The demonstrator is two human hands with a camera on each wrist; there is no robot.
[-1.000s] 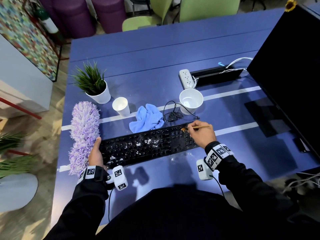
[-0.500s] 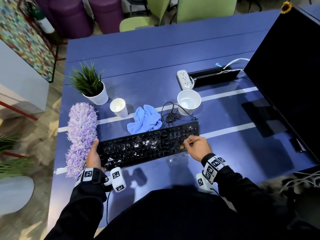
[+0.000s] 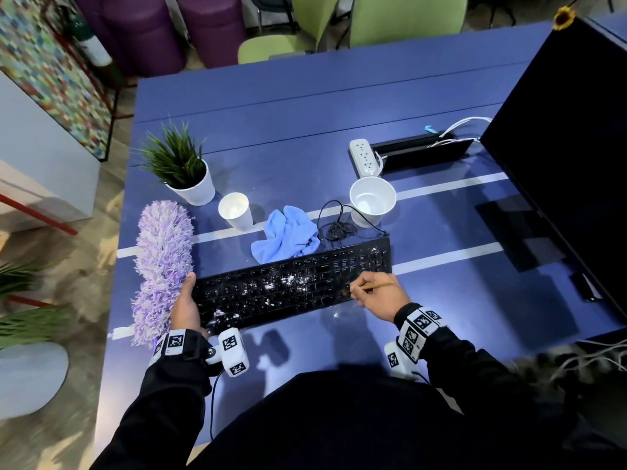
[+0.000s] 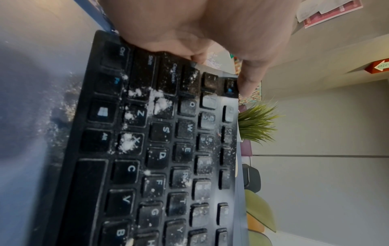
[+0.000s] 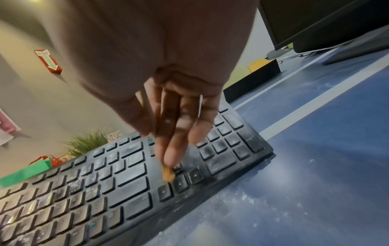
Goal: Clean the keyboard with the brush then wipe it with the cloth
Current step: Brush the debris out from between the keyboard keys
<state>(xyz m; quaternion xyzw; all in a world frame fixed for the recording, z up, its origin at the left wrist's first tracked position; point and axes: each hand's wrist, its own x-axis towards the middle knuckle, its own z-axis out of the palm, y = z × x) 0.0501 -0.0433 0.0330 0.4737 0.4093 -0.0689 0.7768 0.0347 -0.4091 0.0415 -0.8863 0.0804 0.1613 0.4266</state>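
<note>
A black keyboard (image 3: pixel 291 286) speckled with white powder lies on the blue table (image 3: pixel 305 106). My left hand (image 3: pixel 186 293) holds its left end, thumb along the far corner (image 4: pixel 246 79) by the dusty keys (image 4: pixel 168 149). My right hand (image 3: pixel 356 293) pinches a thin wooden-handled brush (image 3: pixel 376 285). Its orange bristles (image 5: pixel 167 174) touch the keyboard (image 5: pixel 126 183) just above the arrow keys. A crumpled blue cloth (image 3: pixel 285 239) lies behind the keyboard's middle, untouched.
A purple fluffy duster (image 3: pixel 163 266) lies left of the keyboard. Behind it stand a potted plant (image 3: pixel 183 171), a paper cup (image 3: pixel 235 210) and a white bowl (image 3: pixel 372 201) with the coiled cable (image 3: pixel 336 228). A power strip (image 3: pixel 364 157) and dark monitor (image 3: pixel 559 147) fill the right. Powder (image 3: pixel 336 315) dots the table.
My right hand has drawn the brush from the keyboard's far right edge toward the near side, by the arrow keys. The left hand has stayed at the left end.
</note>
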